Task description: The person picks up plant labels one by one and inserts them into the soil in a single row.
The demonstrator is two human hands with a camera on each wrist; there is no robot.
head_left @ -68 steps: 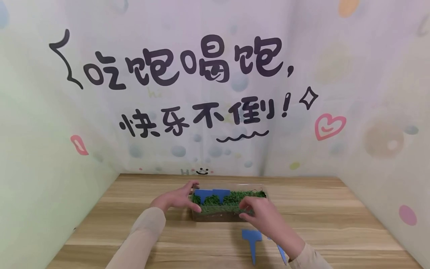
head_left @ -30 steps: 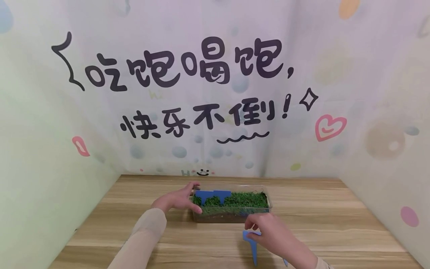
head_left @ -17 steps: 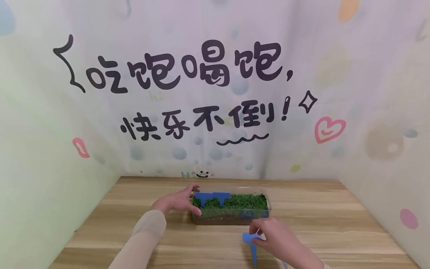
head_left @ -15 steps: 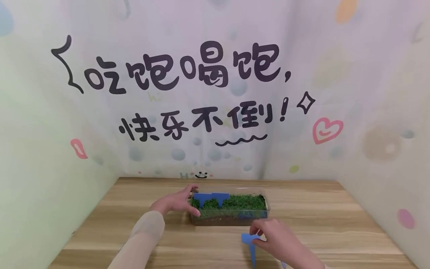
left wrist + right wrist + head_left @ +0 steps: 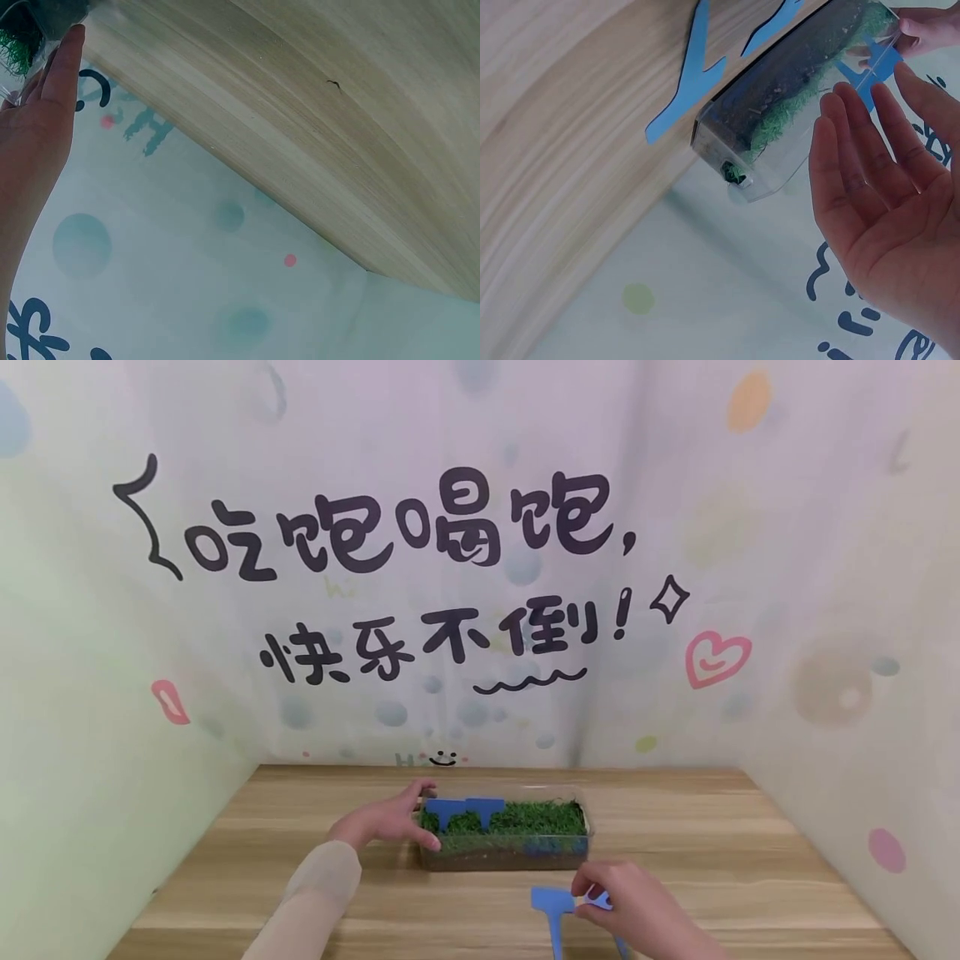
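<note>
A clear plastic box (image 5: 510,858) of dark soil and green grass (image 5: 540,817) stands on the table. My left hand (image 5: 386,817) grips its left end, thumb at the front and fingers behind. Two blue T-shaped plant labels stand side by side in the grass: a left one (image 5: 446,808) and a right one (image 5: 487,808). In front of the box, another blue plant label (image 5: 553,903) lies on the wood. My right hand (image 5: 637,902) hovers over a further label (image 5: 686,82), partly covering it in the head view; the right wrist view shows the fingers loosely bent, holding nothing.
The wood-grain table (image 5: 750,877) extends to both sides of the box. Behind it hangs a pale printed backdrop (image 5: 450,718) with dark lettering, and pale walls stand left and right.
My right hand has drawn back from the front of the box and shifted rightward over the loose labels, uncovering the left one. My left hand stays at the box. The head view has tilted slightly.
</note>
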